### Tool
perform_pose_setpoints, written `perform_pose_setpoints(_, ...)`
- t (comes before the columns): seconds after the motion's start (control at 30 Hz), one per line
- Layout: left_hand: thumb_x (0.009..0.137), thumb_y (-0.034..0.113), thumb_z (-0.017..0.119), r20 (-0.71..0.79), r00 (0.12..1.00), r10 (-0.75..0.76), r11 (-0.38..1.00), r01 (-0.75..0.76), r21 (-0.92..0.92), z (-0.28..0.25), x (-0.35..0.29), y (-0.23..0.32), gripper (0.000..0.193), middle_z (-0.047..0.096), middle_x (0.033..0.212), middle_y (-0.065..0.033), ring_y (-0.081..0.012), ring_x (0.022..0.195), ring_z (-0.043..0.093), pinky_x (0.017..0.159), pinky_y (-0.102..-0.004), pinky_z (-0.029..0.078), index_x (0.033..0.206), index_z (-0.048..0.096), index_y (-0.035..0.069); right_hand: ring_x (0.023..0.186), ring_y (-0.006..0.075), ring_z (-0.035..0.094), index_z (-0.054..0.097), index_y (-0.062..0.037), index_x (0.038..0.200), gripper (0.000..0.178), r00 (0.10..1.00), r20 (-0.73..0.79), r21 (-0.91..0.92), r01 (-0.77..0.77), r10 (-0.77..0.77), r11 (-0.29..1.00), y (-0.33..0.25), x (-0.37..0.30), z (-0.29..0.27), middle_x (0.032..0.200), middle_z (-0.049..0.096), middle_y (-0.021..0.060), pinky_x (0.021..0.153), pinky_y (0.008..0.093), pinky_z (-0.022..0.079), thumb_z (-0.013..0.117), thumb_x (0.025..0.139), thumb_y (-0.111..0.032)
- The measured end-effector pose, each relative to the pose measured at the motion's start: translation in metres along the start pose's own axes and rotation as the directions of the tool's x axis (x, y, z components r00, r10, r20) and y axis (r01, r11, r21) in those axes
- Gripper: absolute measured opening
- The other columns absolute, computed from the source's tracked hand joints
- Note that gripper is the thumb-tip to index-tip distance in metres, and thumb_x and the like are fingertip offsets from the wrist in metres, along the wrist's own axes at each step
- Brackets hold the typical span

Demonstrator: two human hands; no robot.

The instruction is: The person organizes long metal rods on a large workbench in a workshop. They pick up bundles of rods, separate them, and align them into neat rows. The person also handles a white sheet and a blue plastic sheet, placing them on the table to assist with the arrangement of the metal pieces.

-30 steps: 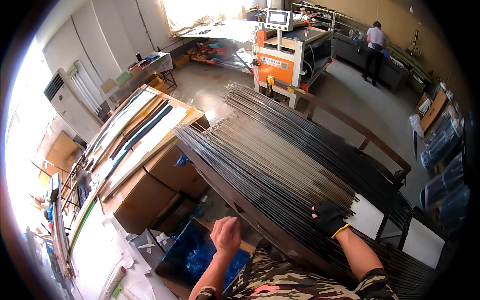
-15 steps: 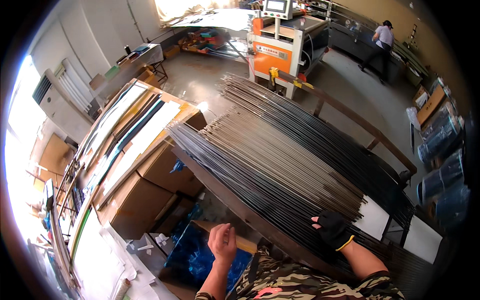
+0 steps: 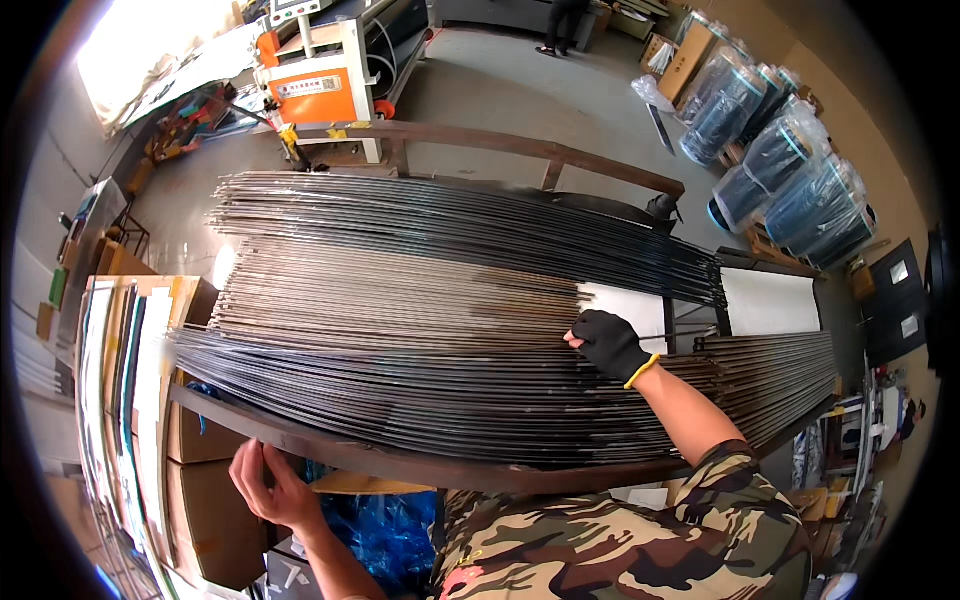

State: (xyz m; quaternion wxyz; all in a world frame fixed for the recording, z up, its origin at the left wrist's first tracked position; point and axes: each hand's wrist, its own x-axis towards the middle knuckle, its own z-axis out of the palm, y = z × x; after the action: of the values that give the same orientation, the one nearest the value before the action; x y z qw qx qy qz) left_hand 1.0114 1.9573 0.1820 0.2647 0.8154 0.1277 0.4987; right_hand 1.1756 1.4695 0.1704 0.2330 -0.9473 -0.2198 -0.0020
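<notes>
Long thin metal rods (image 3: 400, 300) lie in several bundles across a brown metal rack, black ones at the far and near sides and greyish ones between. My right hand (image 3: 612, 345), in a black glove with a yellow cuff and bare fingertips, is closed over the right ends of the middle rods. What its fingers grip, if anything, is hidden. Bare and loosely curled, with gaps between the fingers, my left hand (image 3: 272, 488) is held just in front of the rack's near rail (image 3: 300, 438) and holds nothing visible.
Past the rack's far rail (image 3: 520, 150) stands an orange and white machine (image 3: 315, 95). Plastic-wrapped rolls (image 3: 785, 165) stand at the far right. Cardboard boxes (image 3: 210, 510) with flat strips (image 3: 125, 370) on top are at left, beside blue plastic film (image 3: 385, 530). A person's legs (image 3: 565, 25) show far off.
The view has swung to the right, so the rack now runs across it. My right hand has moved to the middle rods' ends. My left hand is now farther left, near the rail.
</notes>
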Motion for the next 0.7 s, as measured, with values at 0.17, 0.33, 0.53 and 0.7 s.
perform_pose_setpoints(0.17, 0.079, 0.0, 0.073, 0.449, 0.852, 0.269, 0.963, -0.242, -0.118, 0.06, 0.097, 0.078, 0.024, 0.068, 0.098, -0.0122, -0.0309, 0.091, 0.064, 0.08, -0.0383, 0.051, 0.101, 0.067, 0.002, 0.086, 0.031, 0.065, 0.065, -0.0089, 0.087, 0.008, 0.97, 0.153, -0.112, -0.173, 0.189, 0.979, -0.005, 0.001, 0.003, 0.087, 0.066, 0.0101, 0.075, 0.0419, 0.051, 0.067, 0.082, -0.015)
perform_pose_setpoints(0.33, 0.08, 0.011, 0.073, 0.853, 0.357, 0.381, 0.882, -0.416, -0.22, 0.125, 0.107, 0.08, 0.021, 0.068, 0.097, -0.0088, -0.0274, 0.096, 0.064, 0.085, -0.0395, 0.052, 0.1, 0.07, 0.006, 0.098, 0.0314, 0.061, 0.064, -0.0109, 0.1, 0.022, 0.986, 0.011, -0.199, -0.159, 0.165, 0.967, 0.017, -0.013, -0.011, 0.1, 0.063, 0.0112, 0.084, 0.0423, 0.05, 0.07, 0.079, -0.011)
perform_pose_setpoints(0.53, 0.082, 0.016, 0.073, 0.919, -0.054, 0.39, 0.735, -0.583, -0.346, 0.195, 0.075, 0.069, 0.025, 0.067, 0.102, -0.0077, -0.0259, 0.105, 0.061, 0.091, -0.0403, 0.05, 0.105, 0.071, 0.007, 0.088, 0.0309, 0.063, 0.066, -0.0123, 0.094, 0.013, 0.98, 0.147, -0.396, -0.069, 0.137, 0.916, 0.066, -0.032, -0.013, 0.091, 0.064, 0.0109, 0.077, 0.044, 0.05, 0.064, 0.081, -0.015)
perform_pose_setpoints(0.7, 0.084, 0.024, 0.073, 0.941, -0.079, 0.329, 0.784, -0.533, -0.319, 0.204, 0.062, 0.067, 0.031, 0.064, 0.108, -0.0096, -0.0269, 0.11, 0.059, 0.092, -0.0413, 0.05, 0.111, 0.069, 0.008, 0.082, 0.0304, 0.063, 0.065, -0.0108, 0.082, 0.005, 0.998, 0.049, -0.152, 0.031, -0.024, 0.988, 0.031, -0.038, -0.033, 0.083, 0.064, 0.0094, 0.073, 0.0433, 0.05, 0.064, 0.079, -0.014)
